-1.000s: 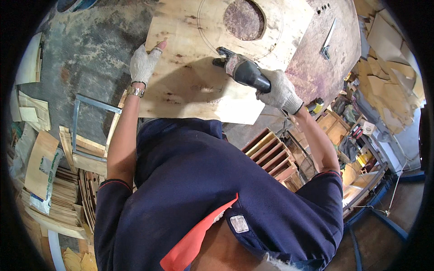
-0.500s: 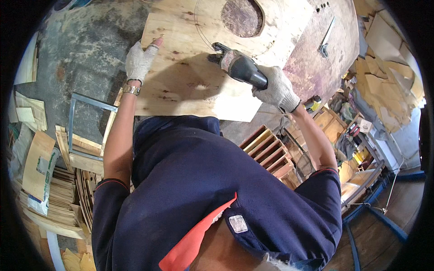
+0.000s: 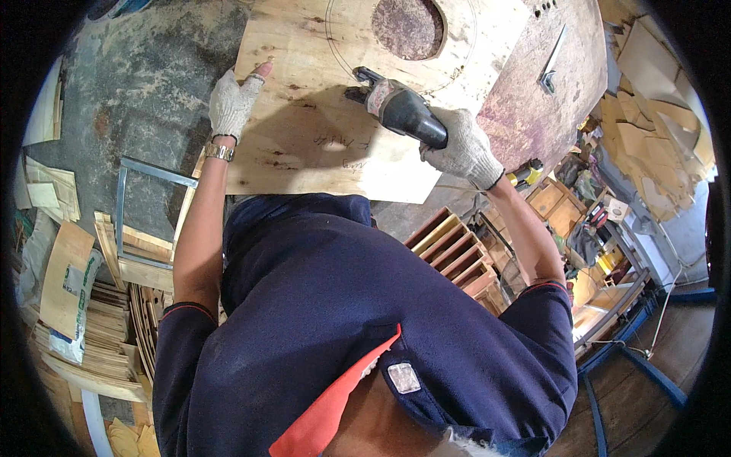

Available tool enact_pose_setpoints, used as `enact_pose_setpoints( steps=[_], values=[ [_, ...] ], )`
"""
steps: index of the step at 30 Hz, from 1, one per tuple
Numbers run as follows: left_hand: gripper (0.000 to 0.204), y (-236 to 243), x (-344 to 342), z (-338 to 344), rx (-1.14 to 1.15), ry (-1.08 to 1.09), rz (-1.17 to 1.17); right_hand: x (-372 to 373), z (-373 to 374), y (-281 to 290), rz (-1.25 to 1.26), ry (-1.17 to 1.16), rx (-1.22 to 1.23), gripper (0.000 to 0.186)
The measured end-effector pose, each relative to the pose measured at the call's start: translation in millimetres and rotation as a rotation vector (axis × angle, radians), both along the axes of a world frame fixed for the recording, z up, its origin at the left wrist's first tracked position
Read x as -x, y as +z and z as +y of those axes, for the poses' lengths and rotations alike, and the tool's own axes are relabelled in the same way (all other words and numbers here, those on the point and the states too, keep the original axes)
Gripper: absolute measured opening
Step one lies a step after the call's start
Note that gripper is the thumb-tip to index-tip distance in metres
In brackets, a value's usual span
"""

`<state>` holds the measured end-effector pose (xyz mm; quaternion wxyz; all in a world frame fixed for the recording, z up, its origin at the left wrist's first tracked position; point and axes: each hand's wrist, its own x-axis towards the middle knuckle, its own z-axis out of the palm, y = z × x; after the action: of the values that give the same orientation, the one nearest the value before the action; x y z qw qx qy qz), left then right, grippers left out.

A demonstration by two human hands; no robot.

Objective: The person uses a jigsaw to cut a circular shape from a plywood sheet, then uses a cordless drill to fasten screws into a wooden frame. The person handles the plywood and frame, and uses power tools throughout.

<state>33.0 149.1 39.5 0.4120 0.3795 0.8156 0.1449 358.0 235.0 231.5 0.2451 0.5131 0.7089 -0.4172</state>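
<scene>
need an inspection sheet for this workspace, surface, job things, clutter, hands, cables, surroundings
Surface: reddish, stained tabletop beneath the plywood sheet
Job's things: plywood sheet has a round cutout; black power tool, apparently a jigsaw, held over it, blade not visible
Clutter: metal square on the tabletop
Left hand: gloved, at the plywood sheet's left edge, thumb on top
Right hand: gloved, gripping the power tool's rear
Cables: white cord at far right; power tool's own cable unclear
Surroundings: stacked wood strips and metal frame at left; board offcuts at right
</scene>
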Motion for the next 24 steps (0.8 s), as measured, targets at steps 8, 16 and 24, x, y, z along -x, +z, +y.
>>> enact_pose_setpoints(
  steps=[8, 16, 24],
  values=[
    [0.082, 3, -1, 0, 0.003, 0.000, 0.053, 1, -9, -5, 0.029, -0.039, -0.038, 0.023],
    [0.081, -4, -1, -3, -0.008, 0.007, 0.054, 5, -13, -5, 0.040, -0.084, -0.028, 0.028],
    [0.083, -7, -1, -7, -0.009, 0.016, 0.077, 9, -15, -6, 0.079, -0.096, -0.036, 0.030]
  ],
)
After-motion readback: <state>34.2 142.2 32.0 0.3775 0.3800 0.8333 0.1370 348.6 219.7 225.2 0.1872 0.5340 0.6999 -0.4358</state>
